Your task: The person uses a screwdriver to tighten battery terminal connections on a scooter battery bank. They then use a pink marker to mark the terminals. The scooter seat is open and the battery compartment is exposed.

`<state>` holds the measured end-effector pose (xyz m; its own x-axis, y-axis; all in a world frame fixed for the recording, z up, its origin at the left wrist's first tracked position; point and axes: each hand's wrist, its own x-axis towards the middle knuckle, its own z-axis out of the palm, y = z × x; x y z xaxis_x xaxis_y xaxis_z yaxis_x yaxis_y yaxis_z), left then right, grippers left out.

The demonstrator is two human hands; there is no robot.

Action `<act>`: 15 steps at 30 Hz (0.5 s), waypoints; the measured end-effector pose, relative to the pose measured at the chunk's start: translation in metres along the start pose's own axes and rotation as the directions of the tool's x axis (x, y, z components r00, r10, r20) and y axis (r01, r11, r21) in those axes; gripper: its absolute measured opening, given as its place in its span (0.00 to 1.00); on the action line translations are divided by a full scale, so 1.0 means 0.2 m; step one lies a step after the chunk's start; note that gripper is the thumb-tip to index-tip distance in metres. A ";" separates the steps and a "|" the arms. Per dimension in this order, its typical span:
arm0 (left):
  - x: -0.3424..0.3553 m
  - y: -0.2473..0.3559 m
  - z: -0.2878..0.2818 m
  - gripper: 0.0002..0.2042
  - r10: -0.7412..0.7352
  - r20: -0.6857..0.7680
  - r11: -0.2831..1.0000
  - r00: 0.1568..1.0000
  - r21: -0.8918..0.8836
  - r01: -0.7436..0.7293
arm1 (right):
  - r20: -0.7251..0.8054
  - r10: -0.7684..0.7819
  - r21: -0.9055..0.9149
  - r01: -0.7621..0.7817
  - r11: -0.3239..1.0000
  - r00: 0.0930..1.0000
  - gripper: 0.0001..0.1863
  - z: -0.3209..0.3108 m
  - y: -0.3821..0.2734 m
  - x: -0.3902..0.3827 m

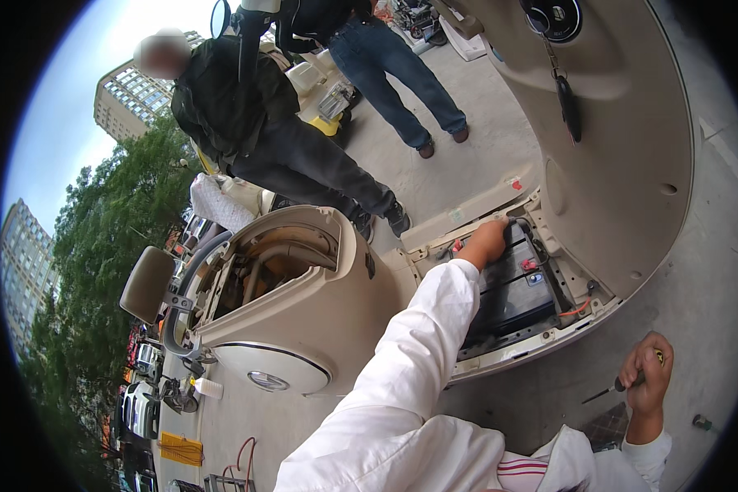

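My left hand (488,243) reaches into the open floor compartment of a beige scooter (361,295). Its fingers look curled at the far end of the dark batteries (512,299); what they grip there is hidden. Red and blue terminal parts (535,277) show on the battery tops beside it. Off to the right, outside the scooter, my right hand (649,373) is closed around a screwdriver (600,395). The thin shaft points left and slightly down, and a yellow-black handle end shows above the fist.
An orange wire (576,309) lies at the compartment's near right corner. Keys (567,107) hang from the front panel. The seat base (279,254) is open on top. Two people stand beyond the scooter. Another screwdriver-like tool (702,422) lies on the ground at right.
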<state>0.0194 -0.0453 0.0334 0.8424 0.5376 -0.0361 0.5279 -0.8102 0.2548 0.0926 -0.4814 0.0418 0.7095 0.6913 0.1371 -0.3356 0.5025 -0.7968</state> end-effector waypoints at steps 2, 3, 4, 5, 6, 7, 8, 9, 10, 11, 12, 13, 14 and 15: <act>0.01 0.03 -0.01 0.21 -0.027 0.024 0.998 0.999 0.062 0.026 | 0.000 0.005 -0.006 -0.005 1.000 1.000 0.18 0.01 -0.01 0.00; 0.00 0.03 -0.01 0.21 -0.050 0.035 0.995 0.998 0.092 0.047 | -0.004 0.010 -0.010 -0.010 1.000 1.000 0.18 0.03 -0.01 -0.01; 0.01 0.01 -0.01 0.22 -0.035 0.043 0.994 0.998 0.107 0.030 | -0.007 0.014 -0.015 -0.014 1.000 1.000 0.18 0.04 -0.01 -0.01; 0.00 0.00 0.00 0.22 -0.045 0.011 0.996 0.999 0.071 0.044 | 0.000 0.018 -0.016 -0.018 1.000 1.000 0.18 0.04 0.00 -0.01; -0.01 -0.02 0.02 0.23 -0.055 -0.020 0.998 0.998 0.035 0.056 | 0.007 0.021 -0.018 -0.021 1.000 1.000 0.18 0.04 0.00 -0.01; -0.02 -0.03 0.03 0.23 -0.066 -0.052 0.998 0.997 -0.002 0.066 | 0.013 0.023 -0.021 -0.023 1.000 1.000 0.18 0.04 0.00 -0.01; -0.03 0.02 0.03 0.24 -0.100 -0.023 0.995 0.995 -0.020 0.100 | -0.007 0.026 -0.014 -0.026 1.000 1.000 0.18 0.04 0.00 -0.01; -0.03 0.07 -0.01 0.25 -0.131 0.000 0.991 0.991 -0.034 0.131 | -0.024 0.023 -0.006 -0.023 1.000 0.999 0.18 0.05 -0.01 -0.01; -0.03 0.12 -0.03 0.25 -0.160 0.024 0.986 0.987 -0.047 0.161 | -0.043 0.018 0.001 -0.018 1.000 0.999 0.18 0.06 -0.01 -0.01; -0.05 0.11 -0.02 0.27 -0.114 -0.014 0.993 0.993 -0.045 0.113 | -0.017 0.030 0.003 -0.030 1.000 0.999 0.17 0.07 -0.01 -0.01; -0.06 0.05 0.02 0.28 -0.066 -0.053 0.997 0.996 -0.039 0.064 | 0.009 0.039 0.006 -0.040 0.999 0.999 0.17 0.08 -0.01 -0.02; -0.07 -0.04 0.07 0.29 -0.029 -0.080 0.999 0.996 -0.025 0.027 | 0.035 0.063 0.019 -0.063 0.998 0.997 0.17 0.09 -0.01 -0.01; -0.09 -0.11 0.09 0.31 0.017 -0.108 1.000 0.994 -0.001 -0.018 | 0.061 0.080 0.020 -0.082 0.996 0.995 0.16 0.10 -0.01 -0.02; -0.12 -0.20 0.11 0.28 -0.017 -0.140 0.999 0.990 -0.038 0.012 | 0.091 0.100 0.023 -0.102 0.994 0.991 0.16 0.12 -0.02 -0.03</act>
<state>-0.0194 -0.0319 0.0024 0.8098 0.5788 0.0955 0.5335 -0.7944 0.2904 0.0750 -0.4758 0.0577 0.6129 0.7825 0.1099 -0.4203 0.4406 -0.7932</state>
